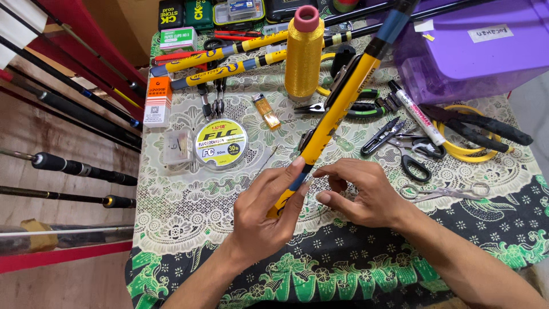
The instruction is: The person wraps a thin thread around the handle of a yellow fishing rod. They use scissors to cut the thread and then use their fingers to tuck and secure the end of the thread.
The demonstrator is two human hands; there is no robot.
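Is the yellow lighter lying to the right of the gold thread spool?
No, the yellow lighter lies on the tablecloth to the left of the gold thread spool, near its base and beside the round spool of fishing line.

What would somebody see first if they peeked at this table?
Probably the long yellow fishing rod, which slants up across the middle from the left hand that grips its lower end, with the right hand touching it beside. Right behind it stands a tall cone of shiny gold thread, upright on the lace-patterned tablecloth. At the far right corner sits a big purple plastic box.
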